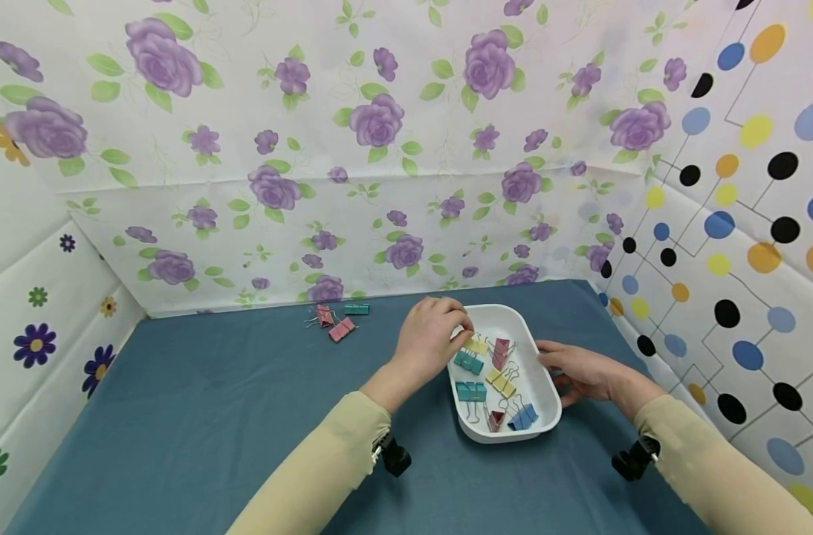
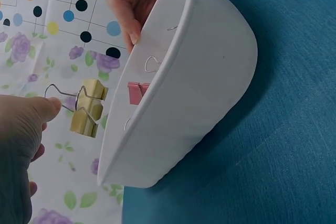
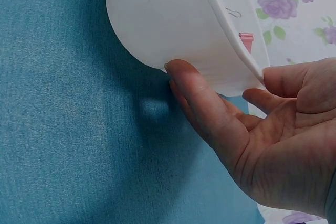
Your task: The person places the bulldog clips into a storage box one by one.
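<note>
My left hand (image 1: 428, 336) is over the far left part of a white plastic tray (image 1: 507, 437). Between its thumb and fingers it pinches a yellow binder clip (image 2: 88, 109) by a wire handle, above the rim in the left wrist view. My right hand (image 1: 585, 373) holds the tray's right side, thumb at the rim and fingers against the outer wall. Inside lie a second yellow clip (image 1: 501, 383), a pink clip (image 1: 501, 353), two teal clips (image 1: 470, 391), a blue clip (image 1: 523, 417) and a dark red clip (image 1: 496, 420).
Two pink binder clips (image 1: 342, 329) and a teal clip (image 1: 357, 309) lie at the back of the blue-covered table (image 1: 246, 409). A flowered cloth wall (image 1: 353, 223) stands behind, and a dotted one (image 1: 741, 260) rises on the right.
</note>
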`<act>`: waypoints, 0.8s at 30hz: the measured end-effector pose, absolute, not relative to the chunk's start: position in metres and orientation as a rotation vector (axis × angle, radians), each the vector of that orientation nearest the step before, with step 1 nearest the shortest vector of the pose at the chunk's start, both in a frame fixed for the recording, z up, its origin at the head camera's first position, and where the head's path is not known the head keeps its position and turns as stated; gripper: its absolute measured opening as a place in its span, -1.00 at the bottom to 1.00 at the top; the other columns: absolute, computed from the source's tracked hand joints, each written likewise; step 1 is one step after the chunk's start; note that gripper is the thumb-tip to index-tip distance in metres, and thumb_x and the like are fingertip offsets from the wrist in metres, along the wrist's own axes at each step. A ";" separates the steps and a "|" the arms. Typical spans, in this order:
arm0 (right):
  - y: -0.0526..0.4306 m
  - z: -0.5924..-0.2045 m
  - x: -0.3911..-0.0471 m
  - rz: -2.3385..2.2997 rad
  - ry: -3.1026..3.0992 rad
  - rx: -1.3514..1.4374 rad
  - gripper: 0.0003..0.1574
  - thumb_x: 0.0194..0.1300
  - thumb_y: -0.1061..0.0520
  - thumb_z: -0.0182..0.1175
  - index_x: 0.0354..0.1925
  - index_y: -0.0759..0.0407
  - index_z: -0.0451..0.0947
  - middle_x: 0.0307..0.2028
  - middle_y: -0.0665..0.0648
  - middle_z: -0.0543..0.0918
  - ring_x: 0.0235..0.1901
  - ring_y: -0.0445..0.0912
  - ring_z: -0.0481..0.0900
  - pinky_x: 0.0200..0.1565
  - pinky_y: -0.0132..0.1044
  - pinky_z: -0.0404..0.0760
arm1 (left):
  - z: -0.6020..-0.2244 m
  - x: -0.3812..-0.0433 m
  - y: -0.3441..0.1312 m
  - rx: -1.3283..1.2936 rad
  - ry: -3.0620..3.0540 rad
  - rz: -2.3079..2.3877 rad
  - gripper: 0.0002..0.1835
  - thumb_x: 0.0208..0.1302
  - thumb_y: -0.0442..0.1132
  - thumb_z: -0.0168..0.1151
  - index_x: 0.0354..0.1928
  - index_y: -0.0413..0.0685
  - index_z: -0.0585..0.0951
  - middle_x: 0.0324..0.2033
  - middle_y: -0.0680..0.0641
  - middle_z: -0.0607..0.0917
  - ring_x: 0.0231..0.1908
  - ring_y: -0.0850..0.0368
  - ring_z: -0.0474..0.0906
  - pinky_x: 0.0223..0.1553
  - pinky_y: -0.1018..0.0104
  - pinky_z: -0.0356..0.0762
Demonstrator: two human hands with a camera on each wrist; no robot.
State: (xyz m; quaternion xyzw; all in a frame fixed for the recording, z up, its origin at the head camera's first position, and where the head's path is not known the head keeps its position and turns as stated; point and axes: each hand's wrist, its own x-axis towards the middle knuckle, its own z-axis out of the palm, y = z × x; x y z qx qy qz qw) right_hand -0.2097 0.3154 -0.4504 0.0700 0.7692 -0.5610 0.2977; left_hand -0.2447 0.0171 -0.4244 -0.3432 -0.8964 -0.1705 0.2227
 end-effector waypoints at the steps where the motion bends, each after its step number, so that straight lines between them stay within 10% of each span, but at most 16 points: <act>1: 0.315 -0.451 -0.210 -1.490 2.045 0.186 -0.23 0.67 -0.02 -0.09 0.65 0.02 -0.11 0.25 0.36 0.45 -0.02 0.17 0.64 -0.19 0.11 0.72 | -0.425 -0.244 0.018 -0.948 -2.478 -0.470 -0.94 0.37 -0.04 0.41 -0.24 0.22 0.76 -0.03 0.13 0.67 0.02 0.13 0.56 0.31 0.14 0.39; 24: 0.314 -0.450 -0.210 -1.483 2.058 0.188 -0.24 0.67 -0.01 -0.09 0.65 0.03 -0.09 0.20 0.35 0.49 -0.05 0.16 0.64 -0.22 0.10 0.72 | -0.424 -0.242 0.016 -0.979 -2.495 -0.452 -0.76 0.39 -0.01 0.38 0.06 0.27 0.76 0.06 0.12 0.68 0.08 0.13 0.57 0.32 0.16 0.39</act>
